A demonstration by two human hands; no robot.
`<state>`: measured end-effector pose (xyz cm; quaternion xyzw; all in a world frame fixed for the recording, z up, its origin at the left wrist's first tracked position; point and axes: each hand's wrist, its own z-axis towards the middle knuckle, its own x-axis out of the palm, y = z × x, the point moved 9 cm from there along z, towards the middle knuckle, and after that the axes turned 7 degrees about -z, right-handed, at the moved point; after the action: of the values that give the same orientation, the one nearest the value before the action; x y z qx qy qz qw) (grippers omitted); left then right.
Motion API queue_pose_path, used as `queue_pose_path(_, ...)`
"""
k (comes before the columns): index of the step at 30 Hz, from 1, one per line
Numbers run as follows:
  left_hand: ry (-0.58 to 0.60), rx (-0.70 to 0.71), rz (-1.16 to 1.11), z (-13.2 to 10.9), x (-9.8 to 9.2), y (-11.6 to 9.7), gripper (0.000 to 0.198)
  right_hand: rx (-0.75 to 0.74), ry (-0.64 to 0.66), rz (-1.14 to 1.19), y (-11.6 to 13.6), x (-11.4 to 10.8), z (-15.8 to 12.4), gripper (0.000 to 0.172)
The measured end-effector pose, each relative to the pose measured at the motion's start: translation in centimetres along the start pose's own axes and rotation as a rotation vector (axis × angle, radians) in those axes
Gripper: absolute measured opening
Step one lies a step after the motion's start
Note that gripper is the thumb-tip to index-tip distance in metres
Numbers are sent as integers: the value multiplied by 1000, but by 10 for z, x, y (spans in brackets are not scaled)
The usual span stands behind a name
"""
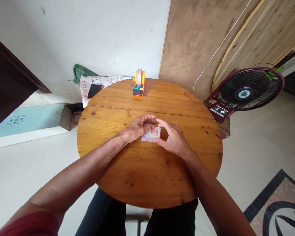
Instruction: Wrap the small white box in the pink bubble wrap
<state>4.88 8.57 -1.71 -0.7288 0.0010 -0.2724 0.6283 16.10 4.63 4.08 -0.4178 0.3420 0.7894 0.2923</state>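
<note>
A small pale box (157,132) with red print lies low over the round wooden table, in clear plastic wrapping (147,137). My left hand (140,127) covers its left and upper part, fingers curled over the box and wrapping. From the right, my right hand (173,136) spans the box's near end, its thumb at the lower corner and fingertips by the upper one. The far side of the box is hidden behind my left fingers.
An orange and blue tape dispenser (139,83) stands at the far edge of the round table (147,177). Left of it, a dark phone (94,90) rests on a printed white sack (85,86). A fan (244,93) stands at the right; a wall rises behind.
</note>
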Motion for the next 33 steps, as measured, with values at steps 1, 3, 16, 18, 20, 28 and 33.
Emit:
queue_pose_path(1,10,-6,5,0,1,-1,49,3,3,2,0,0,0,62)
queue_pose_path(3,13,-20,9,0,1,-1,49,7,8,6,-1,1,0,62)
queue_pose_path(16,-58,-23,-10,0,-1,0,50,-15,-5,14,-1,-1,-2,68)
queue_pose_path(18,-42,-20,-7,1,-1,1,51,-25,-22,7,0,-2,-2,68)
queue_pose_path(20,-38,-22,-7,2,-2,3,52,-32,-35,13,1,-3,-1,66)
queue_pose_path(28,-27,-18,-32,4,-3,5,54,-4,-47,42,1,-2,0,57)
queue_pose_path(33,-66,-16,-40,1,-4,2,50,-33,-31,35,4,-4,0,60)
